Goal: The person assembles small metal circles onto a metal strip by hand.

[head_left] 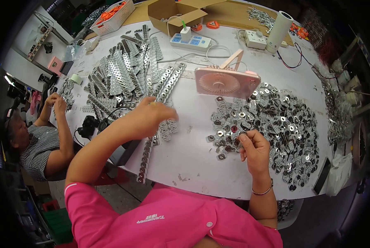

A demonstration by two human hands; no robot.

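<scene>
My left hand (150, 118) is over the strips at the left of the table, its fingers smeared by motion; whether it grips one cannot be told. Beneath it a long strip of round metal parts (143, 163) runs down to the table's near edge. Further away, many similar strips (123, 68) lie in a loose fanned heap. My right hand (256, 151) is at the left side of a broad pile of small round metal parts in clear plastic (290, 136). Its thumb and forefinger are pinched together, with something small and dark at their tips that I cannot make out.
A pink fan (226, 81) stands mid-table, behind it a power strip (191, 41) with cables. Further back are a cardboard box (172, 16), a white cylinder (279, 32) and loose screws (261, 17). At the left, a co-worker (44, 144) sits with both hands raised.
</scene>
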